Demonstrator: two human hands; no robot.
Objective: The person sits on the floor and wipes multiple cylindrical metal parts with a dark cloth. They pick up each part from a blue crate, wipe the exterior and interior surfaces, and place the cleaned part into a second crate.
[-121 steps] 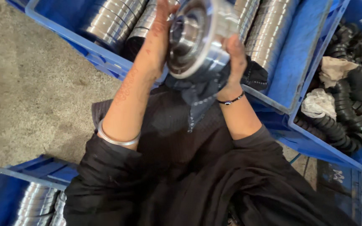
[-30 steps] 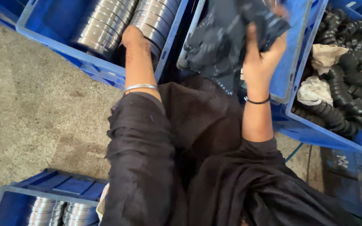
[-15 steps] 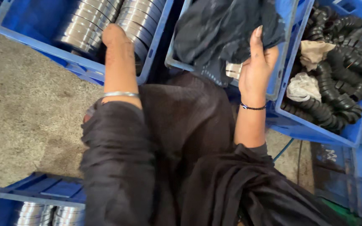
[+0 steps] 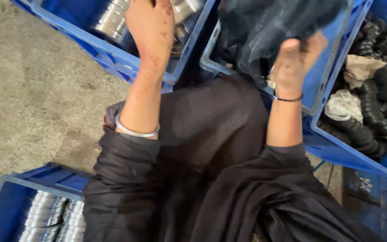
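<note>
Two hands reach into blue crates of metal rings and dark cloth.

The shiny metal rings (image 4: 113,20) lie stacked on their sides in a blue crate (image 4: 90,45) on the floor (image 4: 32,107), packed close so they do not roll. The left hand (image 4: 151,24) reaches down into this crate and rests on the rings; its fingers are hidden, so I cannot tell if they are open or closed. The right hand (image 4: 294,60) is at the dark cloth (image 4: 269,27) in the middle crate (image 4: 323,85), with its fingers curled shut on a fold. Beside it, black rubber hoses (image 4: 377,116) and rags (image 4: 363,67) fill another crate. Near the person's knee, more rings (image 4: 50,219) sit in a crate (image 4: 5,201).
</note>
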